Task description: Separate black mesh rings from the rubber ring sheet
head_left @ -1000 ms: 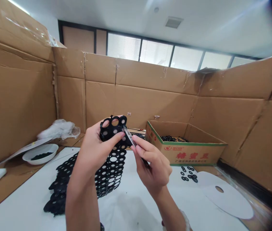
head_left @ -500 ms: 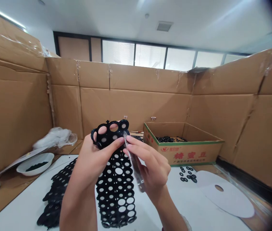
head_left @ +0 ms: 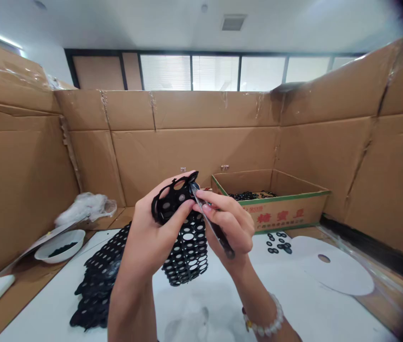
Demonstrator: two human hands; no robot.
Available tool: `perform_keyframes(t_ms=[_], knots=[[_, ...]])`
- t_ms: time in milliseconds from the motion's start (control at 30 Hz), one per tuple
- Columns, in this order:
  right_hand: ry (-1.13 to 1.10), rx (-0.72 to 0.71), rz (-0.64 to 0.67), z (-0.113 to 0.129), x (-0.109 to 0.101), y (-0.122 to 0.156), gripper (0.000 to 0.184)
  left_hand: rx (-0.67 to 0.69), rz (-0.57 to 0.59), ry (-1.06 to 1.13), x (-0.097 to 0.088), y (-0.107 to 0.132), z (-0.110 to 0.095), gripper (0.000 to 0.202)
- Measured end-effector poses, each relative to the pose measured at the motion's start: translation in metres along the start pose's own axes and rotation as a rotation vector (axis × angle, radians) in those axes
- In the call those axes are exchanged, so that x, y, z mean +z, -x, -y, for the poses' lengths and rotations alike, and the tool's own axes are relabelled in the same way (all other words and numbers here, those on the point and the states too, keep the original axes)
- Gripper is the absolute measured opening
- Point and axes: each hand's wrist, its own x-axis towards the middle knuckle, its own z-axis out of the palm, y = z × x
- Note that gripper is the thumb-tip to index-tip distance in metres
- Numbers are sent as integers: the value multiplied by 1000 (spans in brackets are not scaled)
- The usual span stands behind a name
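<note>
My left hand [head_left: 155,232] grips the upper end of a black perforated rubber sheet [head_left: 187,251], whose holes are round and whose lower part hangs down in folds. More of the sheet lies piled on the white work surface [head_left: 187,308] below, at the left. My right hand [head_left: 228,223] pinches a slim craft knife [head_left: 213,224] with a black handle. Its metal blade touches or nearly touches the sheet's top edge, close to my left fingers. The exact blade tip is hidden against the black rubber.
An open cardboard box [head_left: 287,213] with black rubber rings inside stands at the back right. Loose black rings [head_left: 278,243] lie before it, beside a white paper disc [head_left: 333,266]. A white bowl [head_left: 61,247] and a crumpled plastic bag [head_left: 87,207] sit left, inside cardboard walls [head_left: 194,137].
The knife has tilted, with its blade now up at the sheet's top edge. The sheet hangs shorter and sits further right. The whole view has shifted as my head moved.
</note>
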Motion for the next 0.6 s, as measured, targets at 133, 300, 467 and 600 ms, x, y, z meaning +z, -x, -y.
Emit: perform_keyframes(t_ms=[133, 300, 467, 600], knots=[[-26, -41, -34, -9, -5, 0, 15, 139, 14, -148, 8, 1, -5, 36], [15, -77, -67, -14, -10, -3, 16, 178, 96, -168, 17, 2, -11, 34], [26, -19, -41, -18, -13, -5, 19, 112, 163, -91, 20, 1, -9, 33], [30, 43, 31, -21, -13, -7, 19, -15, 95, 46, 22, -1, -1, 35]])
